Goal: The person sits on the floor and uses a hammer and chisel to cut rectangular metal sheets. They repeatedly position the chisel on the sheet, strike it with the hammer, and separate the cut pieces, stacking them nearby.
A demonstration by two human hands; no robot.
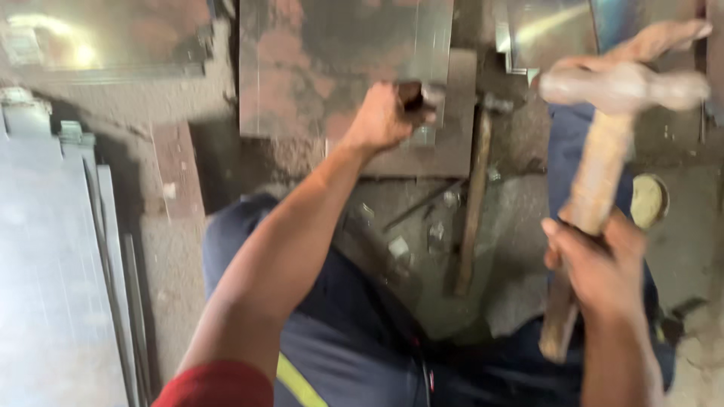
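Right hand (pixel 599 264) clenched on the raised hammer (pixel 603 151) — left hand (pixel 385 117) grasping a dark tool (pixel 411 96) against the metal sheet (pixel 332 53).

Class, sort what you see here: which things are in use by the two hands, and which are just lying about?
In use:
- hammer, raised in the right hand
- small dark tool, gripped by the left hand
- metal sheet under that tool

Lying about:
- second hammer on the floor
- stacked sheets at the side
- small metal scraps
- round tin
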